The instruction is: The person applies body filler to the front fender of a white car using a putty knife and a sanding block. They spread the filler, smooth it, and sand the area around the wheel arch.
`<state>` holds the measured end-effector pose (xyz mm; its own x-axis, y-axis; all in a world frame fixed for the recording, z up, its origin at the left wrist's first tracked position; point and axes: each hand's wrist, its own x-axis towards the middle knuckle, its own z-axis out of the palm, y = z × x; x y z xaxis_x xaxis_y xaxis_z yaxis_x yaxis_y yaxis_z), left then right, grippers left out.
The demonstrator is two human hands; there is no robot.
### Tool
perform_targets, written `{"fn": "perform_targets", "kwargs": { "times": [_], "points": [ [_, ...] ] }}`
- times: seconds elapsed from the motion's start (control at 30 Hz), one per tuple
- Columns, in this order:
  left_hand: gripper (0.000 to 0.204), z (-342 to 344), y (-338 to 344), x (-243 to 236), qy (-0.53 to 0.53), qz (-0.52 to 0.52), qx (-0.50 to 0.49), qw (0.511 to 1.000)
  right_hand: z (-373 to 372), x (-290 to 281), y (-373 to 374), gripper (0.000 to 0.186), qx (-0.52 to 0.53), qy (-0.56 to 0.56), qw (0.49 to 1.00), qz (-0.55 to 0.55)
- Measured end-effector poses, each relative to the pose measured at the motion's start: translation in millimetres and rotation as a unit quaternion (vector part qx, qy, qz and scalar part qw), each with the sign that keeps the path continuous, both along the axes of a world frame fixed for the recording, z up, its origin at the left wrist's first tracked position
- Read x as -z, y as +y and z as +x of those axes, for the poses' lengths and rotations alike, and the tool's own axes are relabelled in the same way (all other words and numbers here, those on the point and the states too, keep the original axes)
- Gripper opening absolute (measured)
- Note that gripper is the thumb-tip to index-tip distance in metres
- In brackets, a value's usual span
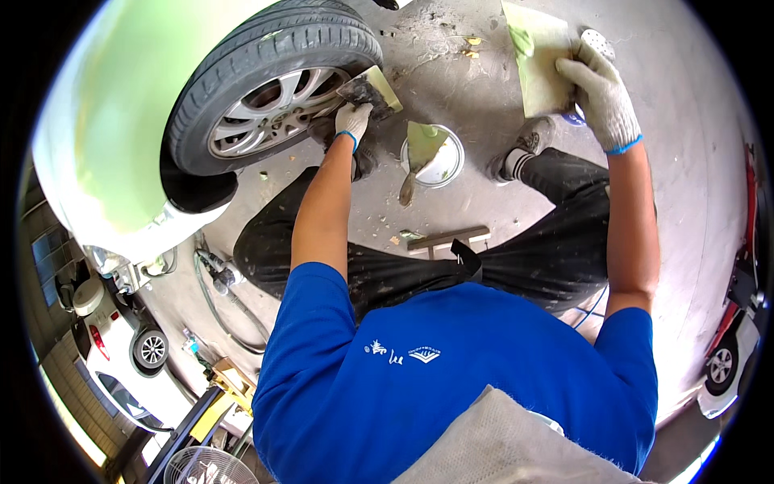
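Observation:
My left hand [352, 121], in a pale glove with a blue cuff, grips a wide, dark-smeared spreader [374, 87] beside the wheel [270, 113] of a car whose panel [109, 113] carries pale green patches. In my right hand [605, 101], gloved alike, is a flat pale board [538, 64] with green paste along its left part. Between my feet stands a white can [442, 165] with a second scraper [423, 145] lying across its top, green paste on its blade. A small white perforated disc [598, 40] is partly behind my right hand.
A low wooden seat [447, 240] is between my legs. A power tool [218, 270] with a hose lies at left on the floor. Another white car [121, 363] and a fan [210, 472] are at lower left. Red equipment and a car wheel [721, 363] are at far right.

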<state>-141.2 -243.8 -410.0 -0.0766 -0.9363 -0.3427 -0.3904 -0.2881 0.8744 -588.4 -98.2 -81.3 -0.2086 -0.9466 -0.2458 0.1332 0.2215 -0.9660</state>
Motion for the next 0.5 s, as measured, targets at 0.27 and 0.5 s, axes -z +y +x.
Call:
{"fn": "perform_targets", "kwargs": {
  "times": [0.27,0.5],
  "points": [
    [0.045,-25,-5,7,-0.061,0.080,-0.077,0.992,-10,6,-10,0.033,0.025,0.014,0.999,0.041],
    [0.058,-23,106,-23,-0.217,0.218,0.227,0.924,-14,3,-8,0.034,0.013,0.035,0.998,0.051]
  ]
}}
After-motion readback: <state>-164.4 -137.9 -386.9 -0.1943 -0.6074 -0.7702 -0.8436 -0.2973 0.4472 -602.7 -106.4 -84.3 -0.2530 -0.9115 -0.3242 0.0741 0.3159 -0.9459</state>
